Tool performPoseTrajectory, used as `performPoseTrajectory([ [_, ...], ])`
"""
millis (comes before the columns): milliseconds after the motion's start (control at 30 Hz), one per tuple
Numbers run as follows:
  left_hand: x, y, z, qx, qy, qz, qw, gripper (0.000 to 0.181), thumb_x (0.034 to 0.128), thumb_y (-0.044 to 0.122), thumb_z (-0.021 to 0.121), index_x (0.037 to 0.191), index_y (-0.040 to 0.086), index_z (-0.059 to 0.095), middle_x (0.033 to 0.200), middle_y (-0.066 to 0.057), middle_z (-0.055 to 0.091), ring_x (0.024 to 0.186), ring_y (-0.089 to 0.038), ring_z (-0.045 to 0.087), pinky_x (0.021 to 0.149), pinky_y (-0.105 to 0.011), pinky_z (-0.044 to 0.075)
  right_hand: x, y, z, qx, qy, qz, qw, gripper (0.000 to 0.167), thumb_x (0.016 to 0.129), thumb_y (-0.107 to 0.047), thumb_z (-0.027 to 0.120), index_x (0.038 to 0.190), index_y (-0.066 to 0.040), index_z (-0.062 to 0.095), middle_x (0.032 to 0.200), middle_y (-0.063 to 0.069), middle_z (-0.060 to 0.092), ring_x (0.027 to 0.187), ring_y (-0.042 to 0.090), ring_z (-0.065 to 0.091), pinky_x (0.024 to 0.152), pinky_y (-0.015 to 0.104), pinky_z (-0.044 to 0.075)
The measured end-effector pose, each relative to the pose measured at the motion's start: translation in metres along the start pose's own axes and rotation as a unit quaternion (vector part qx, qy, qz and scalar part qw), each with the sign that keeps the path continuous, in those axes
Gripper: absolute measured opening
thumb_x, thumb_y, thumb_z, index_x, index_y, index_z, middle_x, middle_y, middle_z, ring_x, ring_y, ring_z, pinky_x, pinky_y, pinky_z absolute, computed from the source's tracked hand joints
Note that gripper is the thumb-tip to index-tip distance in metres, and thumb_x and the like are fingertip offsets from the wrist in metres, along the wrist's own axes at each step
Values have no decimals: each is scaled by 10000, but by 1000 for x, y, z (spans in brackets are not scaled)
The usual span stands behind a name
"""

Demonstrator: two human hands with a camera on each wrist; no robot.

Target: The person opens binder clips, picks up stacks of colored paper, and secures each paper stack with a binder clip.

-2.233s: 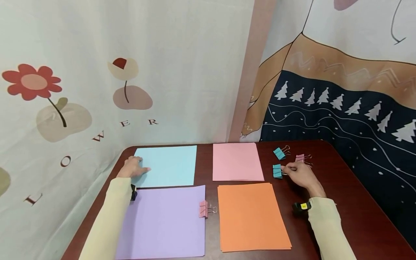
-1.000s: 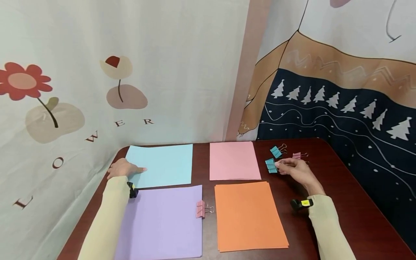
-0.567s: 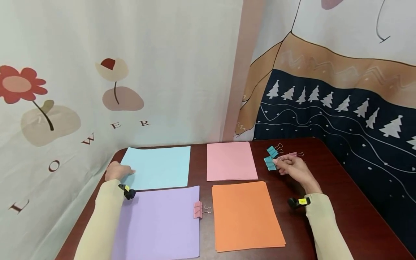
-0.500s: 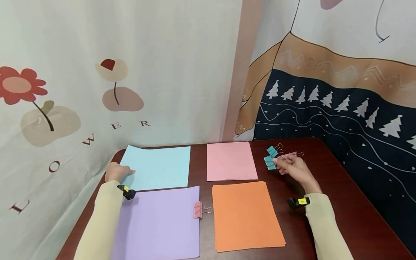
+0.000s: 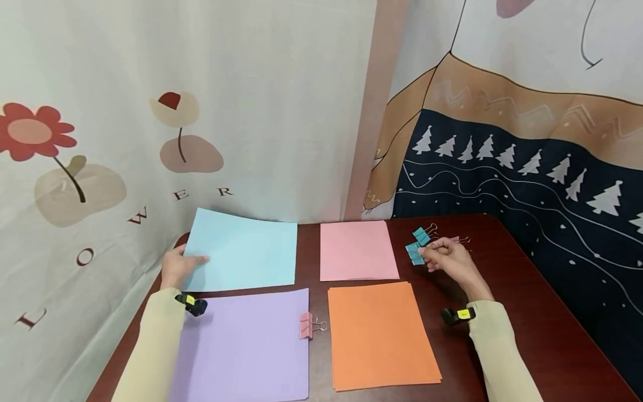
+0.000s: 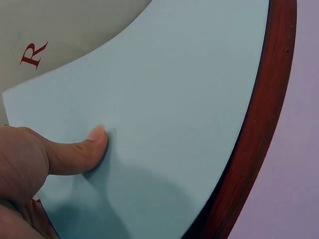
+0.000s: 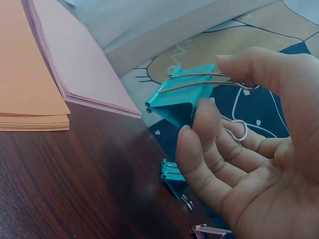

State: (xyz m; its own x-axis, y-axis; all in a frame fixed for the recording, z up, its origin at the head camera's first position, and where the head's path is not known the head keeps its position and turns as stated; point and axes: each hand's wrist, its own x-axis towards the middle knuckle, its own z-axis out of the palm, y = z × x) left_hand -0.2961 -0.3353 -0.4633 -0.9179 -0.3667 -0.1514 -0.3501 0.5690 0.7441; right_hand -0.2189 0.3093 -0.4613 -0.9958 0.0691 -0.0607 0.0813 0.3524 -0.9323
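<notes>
At the frame's left, your left hand pinches the light-blue paper, thumb on top, and the sheet's upper-left corner has risen off the table, so that edge now looks reachable. Right of centre, your right hand has lifted a teal binder clip, thumb and fingers clamped on it, seemingly free to carry.

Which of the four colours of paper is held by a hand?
The light-blue paper, back left: the left hand grips its raised left side. The pink paper, orange paper and purple paper lie flat and unheld.
</notes>
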Motion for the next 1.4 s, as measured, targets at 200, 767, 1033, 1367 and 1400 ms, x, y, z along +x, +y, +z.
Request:
performPoseTrajectory([
  [200,-2,-1,0,-292,-74,-77,9995,744,936,262,751,1551,21,408,1600,-283,370,1445,-485,385,1159,-646,333,2,-1,3,172,-12,-168,9997,501,958,-412,722,1192,-4,552,853,35,701,725,142,680,735,252,603],
  [767,-22,13,-1,-1100,-111,-111,9938,805,929,369,766,1573,65,391,1642,-235,326,1481,-464,343,1171,-647,320,3,-7,9,-100,159,-245,9995,552,992,-523,624,1087,19,664,830,84,650,686,145,623,681,260,592],
  [1033,-34,24,8,-1581,80,5,9874,724,934,285,770,1542,59,448,1618,-217,375,1439,-409,395,1158,-653,337,3,-10,13,-212,255,-287,9990,553,998,-542,601,1056,4,666,800,72,636,661,147,599,655,259,582],
  [1367,-52,37,25,-1759,-47,51,9844,685,924,372,772,1503,115,513,1503,-142,525,1070,-157,593,893,-342,505,1,-17,20,-193,304,-291,9989,586,992,-588,575,1114,-22,662,829,70,651,699,155,622,693,241,580],
  [1400,-53,37,26,-1749,-60,60,9845,686,921,386,772,1499,117,517,1498,-138,531,1046,-134,595,860,-307,504,1,-17,20,-193,313,-316,9988,585,993,-589,573,1107,-22,663,826,70,652,698,156,624,693,240,580],
])
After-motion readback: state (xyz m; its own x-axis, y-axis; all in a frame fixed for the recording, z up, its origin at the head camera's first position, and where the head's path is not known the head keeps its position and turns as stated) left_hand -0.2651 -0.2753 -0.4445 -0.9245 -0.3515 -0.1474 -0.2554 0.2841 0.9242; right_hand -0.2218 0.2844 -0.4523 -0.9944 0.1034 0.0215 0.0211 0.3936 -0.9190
